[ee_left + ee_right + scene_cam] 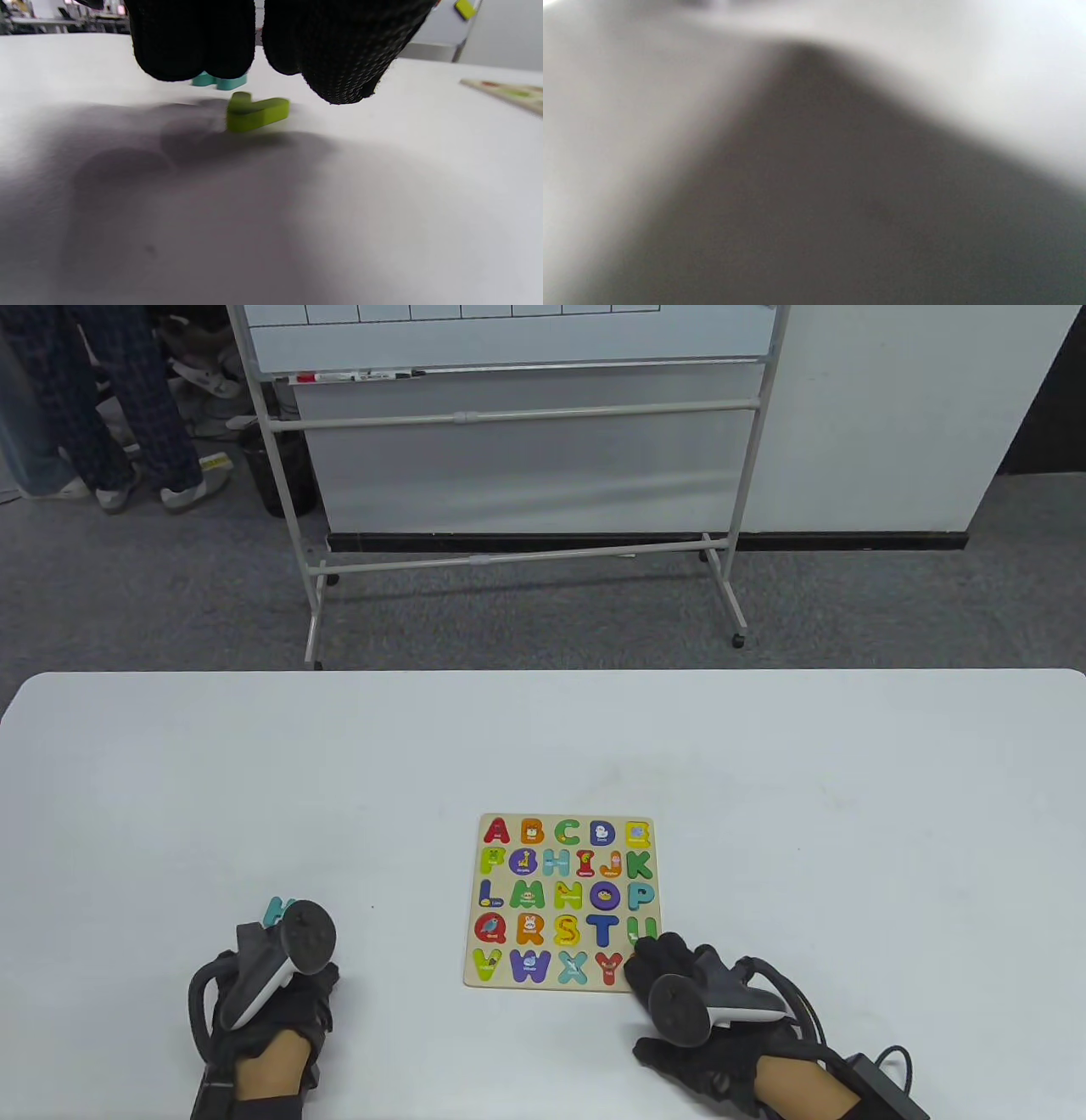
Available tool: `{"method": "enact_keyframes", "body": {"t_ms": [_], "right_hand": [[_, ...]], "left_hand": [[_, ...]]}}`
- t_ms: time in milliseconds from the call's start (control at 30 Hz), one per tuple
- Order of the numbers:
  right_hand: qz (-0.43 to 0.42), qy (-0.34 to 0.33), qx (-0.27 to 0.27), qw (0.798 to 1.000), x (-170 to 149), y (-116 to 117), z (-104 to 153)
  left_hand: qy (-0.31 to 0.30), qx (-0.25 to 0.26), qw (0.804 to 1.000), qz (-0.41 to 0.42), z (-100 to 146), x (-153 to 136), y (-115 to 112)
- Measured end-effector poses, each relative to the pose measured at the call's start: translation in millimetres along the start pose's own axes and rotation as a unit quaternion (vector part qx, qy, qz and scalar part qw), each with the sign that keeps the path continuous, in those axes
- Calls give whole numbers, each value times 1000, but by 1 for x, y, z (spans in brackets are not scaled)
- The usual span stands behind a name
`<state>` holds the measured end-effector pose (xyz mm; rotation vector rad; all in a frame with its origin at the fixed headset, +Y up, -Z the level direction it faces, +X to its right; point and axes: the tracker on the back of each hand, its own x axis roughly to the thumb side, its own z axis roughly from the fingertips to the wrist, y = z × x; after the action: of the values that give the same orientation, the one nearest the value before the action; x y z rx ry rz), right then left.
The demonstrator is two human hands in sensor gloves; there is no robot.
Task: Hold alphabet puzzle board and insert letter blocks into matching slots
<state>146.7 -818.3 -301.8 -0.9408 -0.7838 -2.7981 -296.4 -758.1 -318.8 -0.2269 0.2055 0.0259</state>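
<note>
The alphabet puzzle board (564,899) lies flat near the table's front, with most slots filled by coloured letters. My right hand (660,960) rests its fingers on the board's near right corner. My left hand (284,984) is on the table to the board's left. In the left wrist view its gloved fingers (339,51) hang just above a green letter block (256,112) lying on the table, without touching it. A teal letter block (218,80) lies just beyond; it also shows in the table view (276,909). The right wrist view is blurred.
The white table's far edge (543,674) faces a rolling whiteboard stand (517,560) on grey carpet. The board's edge shows at the right of the left wrist view (509,94). A cable and a black box (882,1082) trail behind my right wrist.
</note>
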Motion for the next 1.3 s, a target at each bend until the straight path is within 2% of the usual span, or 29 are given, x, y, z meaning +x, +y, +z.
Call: {"method": "enact_keyframes", "body": {"t_ms": [133,200,333,567,733,967,1100,1300], "right_hand": [[-1,0,-1,1000,0,0,0],[-1,0,-2,1000,0,0,0],[-1,0,-2,1000,0,0,0],[-3,0,-4,1000,0,-1,0],[-3,0,-4,1000,0,-1,0],[-3,0,-3,1000,0,-1,0],[-3,0,-3,1000,0,-1,0],[-4,0,-3,1000,0,-1,0]], "left_hand": [[30,-29,999,-27,-3,-2,-10],[44,0,998,-33,-2,-1,-8],[44,18,997,-68,-3,4,-7],[73,21,996,-53,-9,6,-5],[75,25,997,-20,0,10,-1],[13,27,999,44,13,55,14],[-37,-11,994,104,16,91,15],[-70,-40,991,105,17,135,13]]}}
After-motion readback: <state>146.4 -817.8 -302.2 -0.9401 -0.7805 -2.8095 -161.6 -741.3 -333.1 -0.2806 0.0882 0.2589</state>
